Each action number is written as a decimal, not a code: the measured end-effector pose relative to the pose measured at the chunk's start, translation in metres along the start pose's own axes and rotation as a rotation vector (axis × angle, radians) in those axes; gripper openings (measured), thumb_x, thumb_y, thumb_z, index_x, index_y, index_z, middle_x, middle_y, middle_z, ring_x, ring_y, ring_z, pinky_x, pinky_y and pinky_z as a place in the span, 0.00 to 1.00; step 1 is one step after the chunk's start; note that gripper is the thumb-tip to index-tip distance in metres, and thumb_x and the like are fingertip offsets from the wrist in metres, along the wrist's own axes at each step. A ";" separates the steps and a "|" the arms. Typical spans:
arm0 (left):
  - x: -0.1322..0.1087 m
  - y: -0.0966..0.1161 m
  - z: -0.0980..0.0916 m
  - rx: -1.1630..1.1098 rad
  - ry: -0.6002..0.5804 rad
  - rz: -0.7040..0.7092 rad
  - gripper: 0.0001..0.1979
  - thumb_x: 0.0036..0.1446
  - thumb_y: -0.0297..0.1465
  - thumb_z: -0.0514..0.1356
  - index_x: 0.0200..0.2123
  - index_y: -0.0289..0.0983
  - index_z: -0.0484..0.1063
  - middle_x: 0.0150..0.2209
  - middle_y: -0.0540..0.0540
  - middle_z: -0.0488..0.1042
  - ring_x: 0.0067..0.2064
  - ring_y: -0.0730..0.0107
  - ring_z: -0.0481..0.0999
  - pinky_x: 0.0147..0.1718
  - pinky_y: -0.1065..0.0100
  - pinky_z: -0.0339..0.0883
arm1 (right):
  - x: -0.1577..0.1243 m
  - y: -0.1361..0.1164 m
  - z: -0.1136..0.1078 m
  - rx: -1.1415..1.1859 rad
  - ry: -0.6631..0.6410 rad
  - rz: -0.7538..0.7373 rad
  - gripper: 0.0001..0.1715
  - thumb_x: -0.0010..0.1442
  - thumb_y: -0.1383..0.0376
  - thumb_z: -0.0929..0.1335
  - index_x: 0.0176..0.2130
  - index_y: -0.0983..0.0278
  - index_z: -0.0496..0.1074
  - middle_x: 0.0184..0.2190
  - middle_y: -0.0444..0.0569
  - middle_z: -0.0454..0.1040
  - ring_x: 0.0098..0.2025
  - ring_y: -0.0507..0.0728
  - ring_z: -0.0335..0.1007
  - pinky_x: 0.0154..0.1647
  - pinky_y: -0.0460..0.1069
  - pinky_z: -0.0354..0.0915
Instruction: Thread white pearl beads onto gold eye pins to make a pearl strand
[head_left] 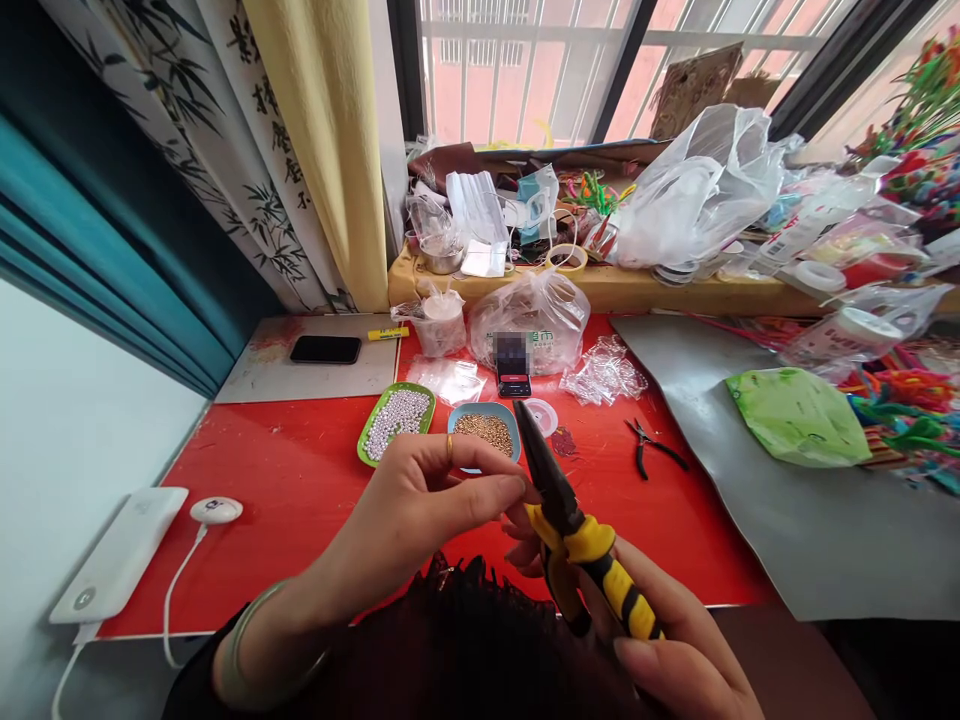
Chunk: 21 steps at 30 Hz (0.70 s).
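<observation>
My right hand [675,640] is wrapped round the yellow and black handles of long-nose pliers [553,475], whose dark jaws point up and away from me. My left hand [427,490] is pinched, thumb against forefinger, right beside the pliers' pivot; what it holds, if anything, is too small to make out. Fingertips of my right hand meet the left ones there. Just beyond the hands are a green tray [363,440] of silvery-white beads and a blue tray [516,425] of gold beads, partly behind my left hand.
Small black pliers [654,447] lie on the red tabletop [300,500]. Clear plastic pieces [604,370], a small phone [514,375] and a plastic bag [555,310] stand behind the trays. At left are a black phone [325,349] and a power bank [120,555]; a green packet [795,417] lies right.
</observation>
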<state>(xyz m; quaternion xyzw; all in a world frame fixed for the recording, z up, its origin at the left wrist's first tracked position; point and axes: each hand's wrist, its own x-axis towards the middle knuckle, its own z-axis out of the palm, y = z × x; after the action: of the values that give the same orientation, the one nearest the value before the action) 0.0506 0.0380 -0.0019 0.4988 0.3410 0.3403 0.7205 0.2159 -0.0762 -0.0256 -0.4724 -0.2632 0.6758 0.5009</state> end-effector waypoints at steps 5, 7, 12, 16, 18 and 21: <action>0.002 -0.002 -0.004 -0.086 -0.072 0.001 0.07 0.52 0.26 0.61 0.26 0.40 0.80 0.23 0.51 0.80 0.26 0.75 0.77 0.27 0.77 0.70 | 0.007 -0.004 0.007 -0.066 -0.037 -0.117 0.23 0.50 0.54 0.71 0.47 0.51 0.74 0.46 0.48 0.75 0.52 0.66 0.66 0.56 0.60 0.56; 0.002 -0.002 -0.005 -0.100 -0.088 0.008 0.09 0.54 0.26 0.60 0.26 0.40 0.80 0.24 0.50 0.80 0.26 0.76 0.78 0.27 0.77 0.69 | 0.010 -0.006 0.009 -0.158 -0.041 -0.168 0.20 0.51 0.53 0.70 0.44 0.52 0.75 0.44 0.49 0.75 0.47 0.64 0.69 0.51 0.58 0.61; 0.005 -0.001 -0.004 -0.117 -0.101 -0.029 0.06 0.48 0.24 0.65 0.26 0.41 0.80 0.23 0.53 0.79 0.26 0.77 0.77 0.28 0.78 0.71 | 0.016 -0.002 0.007 -0.314 -0.019 -0.251 0.16 0.55 0.54 0.69 0.44 0.51 0.74 0.41 0.47 0.74 0.42 0.60 0.70 0.46 0.55 0.64; 0.008 -0.001 -0.003 -0.091 -0.091 -0.035 0.06 0.45 0.22 0.65 0.25 0.39 0.79 0.24 0.52 0.79 0.26 0.76 0.77 0.28 0.77 0.72 | 0.020 0.001 0.006 -0.406 -0.003 -0.320 0.15 0.57 0.57 0.68 0.46 0.52 0.71 0.40 0.47 0.73 0.39 0.57 0.69 0.41 0.51 0.65; 0.009 -0.001 -0.004 -0.073 -0.090 -0.025 0.07 0.45 0.21 0.65 0.25 0.39 0.80 0.25 0.51 0.79 0.26 0.76 0.77 0.28 0.77 0.72 | 0.020 0.001 0.008 -0.431 0.002 -0.342 0.12 0.57 0.57 0.67 0.41 0.56 0.71 0.36 0.48 0.72 0.34 0.55 0.67 0.37 0.50 0.66; 0.009 -0.001 -0.006 -0.070 -0.089 -0.016 0.08 0.46 0.21 0.64 0.26 0.39 0.80 0.25 0.51 0.79 0.26 0.74 0.78 0.29 0.75 0.73 | 0.020 0.002 0.014 -0.403 0.057 -0.375 0.07 0.56 0.61 0.68 0.37 0.58 0.67 0.37 0.48 0.71 0.35 0.55 0.66 0.39 0.50 0.66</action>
<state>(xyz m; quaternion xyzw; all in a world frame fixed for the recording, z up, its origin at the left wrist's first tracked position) 0.0506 0.0481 -0.0056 0.4850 0.3005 0.3237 0.7548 0.2019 -0.0563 -0.0292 -0.5243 -0.4612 0.4917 0.5203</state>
